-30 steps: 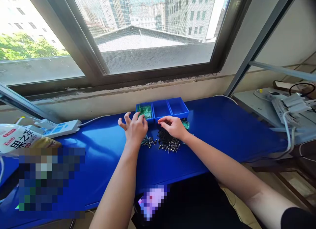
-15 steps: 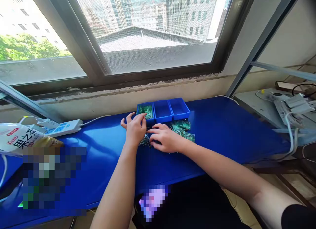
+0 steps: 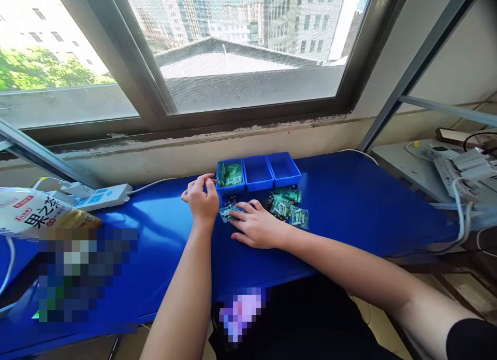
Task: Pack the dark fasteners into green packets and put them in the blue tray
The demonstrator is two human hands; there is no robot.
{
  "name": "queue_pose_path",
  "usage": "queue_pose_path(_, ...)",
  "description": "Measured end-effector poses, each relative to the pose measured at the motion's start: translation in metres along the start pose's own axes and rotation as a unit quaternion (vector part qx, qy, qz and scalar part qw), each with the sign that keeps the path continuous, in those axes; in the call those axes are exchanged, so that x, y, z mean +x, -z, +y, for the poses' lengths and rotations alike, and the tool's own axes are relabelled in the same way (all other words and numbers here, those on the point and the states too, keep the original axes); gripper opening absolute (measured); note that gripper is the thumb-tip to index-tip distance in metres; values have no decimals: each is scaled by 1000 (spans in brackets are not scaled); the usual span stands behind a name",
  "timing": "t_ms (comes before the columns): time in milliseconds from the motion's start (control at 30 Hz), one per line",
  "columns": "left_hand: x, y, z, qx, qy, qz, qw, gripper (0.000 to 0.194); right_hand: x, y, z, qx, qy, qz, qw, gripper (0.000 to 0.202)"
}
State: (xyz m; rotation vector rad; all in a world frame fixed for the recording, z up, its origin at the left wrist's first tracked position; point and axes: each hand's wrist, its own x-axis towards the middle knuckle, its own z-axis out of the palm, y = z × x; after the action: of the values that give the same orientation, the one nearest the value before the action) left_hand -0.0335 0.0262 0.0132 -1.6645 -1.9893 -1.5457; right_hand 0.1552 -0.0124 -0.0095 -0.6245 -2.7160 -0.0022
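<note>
My left hand [image 3: 202,198] is beside the left blue bin [image 3: 219,190], its fingers curled in. Whatever those fingers hold, if anything, is hidden. Inside that bin lie several clear greenish packets [image 3: 232,174]. My right hand [image 3: 259,226] rests low over the table with fingers spread, its fingertips on a small clear packet [image 3: 227,213] with pieces inside. To its right, a pile of similar clear packets [image 3: 285,205] holds small pale and dark parts, partly covered by the hand.
A middle blue bin [image 3: 259,172] and a right blue bin [image 3: 285,168] adjoin the left one against the wall. On the blue table [image 3: 349,204], a power strip [image 3: 104,196] and a printed bag [image 3: 46,212] stand at the left. Metal posts [image 3: 411,75] rise on both sides.
My left hand has drawn left, away from the bin's front, and its fingers have curled in. My right hand has shifted slightly down, uncovering more of the packets.
</note>
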Motion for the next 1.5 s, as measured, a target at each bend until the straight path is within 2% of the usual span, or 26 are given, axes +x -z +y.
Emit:
queue_pose_path(333, -3, 4, 6, -17, -24, 12, 1000, 27, -1, 12, 11, 60, -86, 40, 994, 56)
queue_pose_path(467, -6, 2, 1, -59, -27, 13, 998, 28, -3, 16, 27, 127, -121, 97, 980, 60)
queue_pose_path(533, -9, -1, 0, -123, -15, -12, 992, 28, -4, 18, 38, 183, -124, 145, 964, 60)
queue_pose_path(633, -14, -6, 2, -221, -3, -78, 972, 29, -6, 21, 51, 267, -138, 232, 925, 57)
queue_pose_path(733, -20, -11, 8, -254, -18, -153, 955, 30, -7, 24, 58, 342, -143, 281, 885, 53)
queue_pose_path(833, -24, -15, 12, -259, -33, -193, 946, 32, -7, 26, 59, 394, -136, 289, 862, 49)
queue_pose_path(1033, -23, -16, 9, -277, -13, -174, 945, 48, -8, 28, 54, 438, -123, 266, 850, 46)
queue_pose_path(1200, -20, -15, 6, -288, -9, -161, 944, 22, -6, 22, 55, 475, -140, 287, 820, 34)
queue_pose_path(1333, -20, -17, 6, -280, -4, -170, 945, 21, -4, 13, 59, 515, -192, 296, 781, 26)
queue_pose_path(1500, -22, -18, 5, -274, -13, -200, 941, 21, -2, 7, 62, 499, -230, 319, 772, 25)
